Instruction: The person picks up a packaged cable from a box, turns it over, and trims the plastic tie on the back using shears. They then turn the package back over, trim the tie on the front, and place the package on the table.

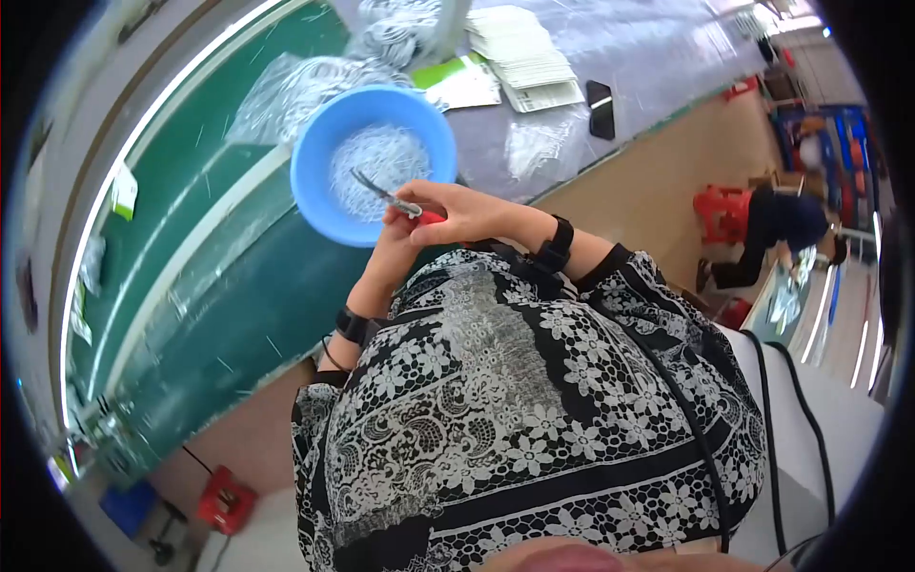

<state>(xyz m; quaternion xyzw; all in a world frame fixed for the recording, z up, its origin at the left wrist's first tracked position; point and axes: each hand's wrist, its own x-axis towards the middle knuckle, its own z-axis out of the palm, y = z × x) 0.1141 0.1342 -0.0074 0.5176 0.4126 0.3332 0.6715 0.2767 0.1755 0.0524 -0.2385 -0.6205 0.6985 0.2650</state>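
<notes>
My right hand [457,212] is closed round the red handles of a small pair of pliers or cutters [386,195], whose metal jaws point up and left over the blue basin [307,162]. Many thin white pieces [386,157] lie in the basin. Just below the basin's rim, my left hand [393,246] is near the tool's handles, its fingers close together and partly hidden behind my right hand. Whether it pinches something small cannot be made out.
A stack of white cards [524,48], clear bags [286,91], a small bag of white pieces [538,148] and a black phone [601,110] lie on the table [248,296]. Another person [796,221] sits by a red stool [721,214] at the right.
</notes>
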